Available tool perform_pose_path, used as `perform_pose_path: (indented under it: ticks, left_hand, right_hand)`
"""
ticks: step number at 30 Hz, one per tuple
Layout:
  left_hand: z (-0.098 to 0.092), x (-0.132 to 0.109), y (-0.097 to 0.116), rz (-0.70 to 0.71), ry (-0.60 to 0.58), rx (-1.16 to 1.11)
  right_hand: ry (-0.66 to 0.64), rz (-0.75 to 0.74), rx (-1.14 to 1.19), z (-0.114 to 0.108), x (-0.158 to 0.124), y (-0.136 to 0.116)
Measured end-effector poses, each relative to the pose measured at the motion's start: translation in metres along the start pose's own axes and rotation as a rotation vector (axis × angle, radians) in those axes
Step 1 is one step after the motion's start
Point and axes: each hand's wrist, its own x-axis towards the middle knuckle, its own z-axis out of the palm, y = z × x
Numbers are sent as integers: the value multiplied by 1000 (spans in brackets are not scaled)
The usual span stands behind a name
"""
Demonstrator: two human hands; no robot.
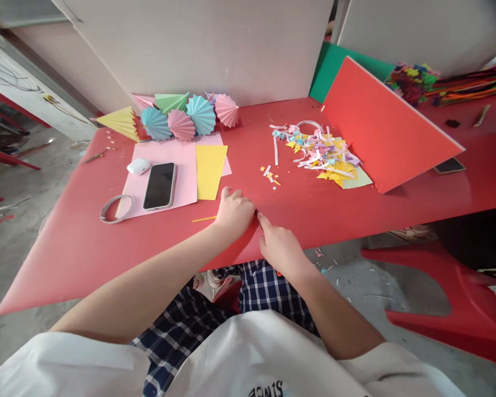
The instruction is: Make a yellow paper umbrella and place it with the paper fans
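At the table's front edge my left hand (236, 212) is closed, its fingers curled and its tips meeting my right hand. My right hand (281, 249) is closed too, with the index finger stretched along a small dark thing (258, 216) that I cannot make out. What either hand grips is mostly hidden. A thin yellow paper strip (204, 219) lies just left of my left hand. Behind it, a yellow paper sheet (211, 172) overlaps a pink paper sheet (185, 184).
A phone (160, 186), white earbud case (139, 166) and ring-shaped band (116, 209) are at left. Folded paper umbrellas (182, 124) line the back. Paper scraps (318, 151) lie beside a leaning red board (391, 124). A red plastic stool (450, 286) stands at lower right.
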Motion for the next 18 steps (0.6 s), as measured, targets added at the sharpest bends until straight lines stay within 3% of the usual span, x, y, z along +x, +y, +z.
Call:
perform_pose_path:
  ticks: [18]
  left_hand:
    - [-2, 9, -2, -30, -55, 8]
  right_hand:
    - [-41, 31, -50, 4, -12, -4]
